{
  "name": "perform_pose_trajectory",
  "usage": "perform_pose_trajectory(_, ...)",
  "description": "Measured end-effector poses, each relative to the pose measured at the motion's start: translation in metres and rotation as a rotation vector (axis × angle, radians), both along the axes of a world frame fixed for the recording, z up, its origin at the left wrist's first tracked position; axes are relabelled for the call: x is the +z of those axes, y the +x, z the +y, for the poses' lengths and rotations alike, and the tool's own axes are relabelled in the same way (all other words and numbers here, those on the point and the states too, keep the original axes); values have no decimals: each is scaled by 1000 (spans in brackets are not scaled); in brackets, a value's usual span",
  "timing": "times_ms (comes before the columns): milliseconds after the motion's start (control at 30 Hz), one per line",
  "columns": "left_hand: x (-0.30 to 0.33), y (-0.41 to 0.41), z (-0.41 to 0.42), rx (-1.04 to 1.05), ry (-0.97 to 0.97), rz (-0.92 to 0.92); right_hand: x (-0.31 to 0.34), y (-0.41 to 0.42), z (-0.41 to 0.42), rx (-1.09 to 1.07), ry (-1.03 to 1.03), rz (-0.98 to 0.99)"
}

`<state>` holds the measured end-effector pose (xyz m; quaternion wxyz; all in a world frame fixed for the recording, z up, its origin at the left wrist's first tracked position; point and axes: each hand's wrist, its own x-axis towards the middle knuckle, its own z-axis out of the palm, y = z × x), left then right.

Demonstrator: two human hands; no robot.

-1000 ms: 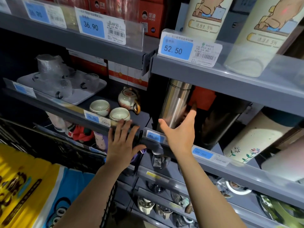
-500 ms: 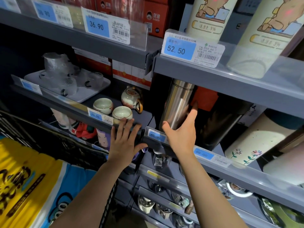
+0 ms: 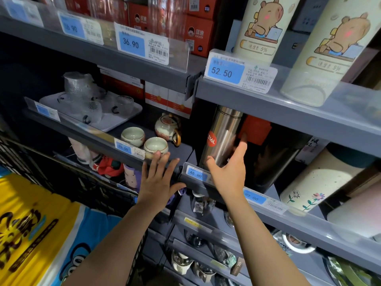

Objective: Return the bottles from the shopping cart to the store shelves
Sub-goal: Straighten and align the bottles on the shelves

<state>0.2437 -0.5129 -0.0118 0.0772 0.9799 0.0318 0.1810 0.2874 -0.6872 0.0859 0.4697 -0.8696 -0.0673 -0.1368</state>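
Right hand [image 3: 228,174] spread, cupped steel flask [image 3: 221,139] frame centre, likely steadying it upright; left hand [image 3: 158,180] splayed flat on shelf edge [image 3: 132,162], bracing.

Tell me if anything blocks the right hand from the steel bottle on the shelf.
Nothing visible does. The right hand is open right at the steel bottle, fingers beside its lower body. The price tag rail sits below, under the wrist, not between them.
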Motion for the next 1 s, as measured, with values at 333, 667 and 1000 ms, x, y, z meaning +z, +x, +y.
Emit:
perform_pose_trajectory(333,2,0,0,2,-6,20,3,1,2,-66,-45,-3)
perform_pose_trajectory(667,2,-1,-1,5,-11,31,3,3,0,-4,-64,3)
perform_pose_trajectory(1000,3,-1,0,-8,-11,0,2,1,1,-25,-52,-9)
